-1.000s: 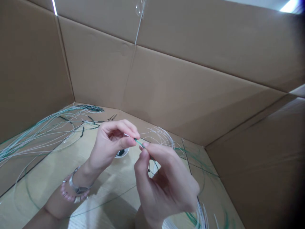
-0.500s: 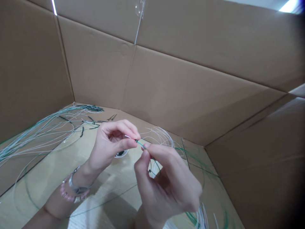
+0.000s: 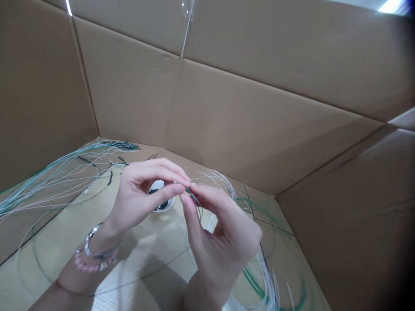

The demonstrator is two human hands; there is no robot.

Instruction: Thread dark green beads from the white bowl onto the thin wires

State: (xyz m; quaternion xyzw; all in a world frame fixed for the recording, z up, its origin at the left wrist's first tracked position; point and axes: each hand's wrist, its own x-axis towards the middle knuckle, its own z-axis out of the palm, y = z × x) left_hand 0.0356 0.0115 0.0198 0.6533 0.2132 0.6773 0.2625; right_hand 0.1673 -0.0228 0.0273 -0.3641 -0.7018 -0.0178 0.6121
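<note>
Wire end (image 3: 191, 191): I'm pinching it between left hand (image 3: 141, 194) and right hand (image 3: 220, 244); upper-left strands (image 3: 61, 177) are carrying beads (image 3: 125, 147), white dish (image 3: 158, 185) holding more.

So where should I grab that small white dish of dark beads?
Pinch the rim of the small round white dish from the near side, just below your left hand, which hides part of it. The rim shows bare there, and the dark beads sit inside, so holding the edge keeps your fingers out of them.
</note>
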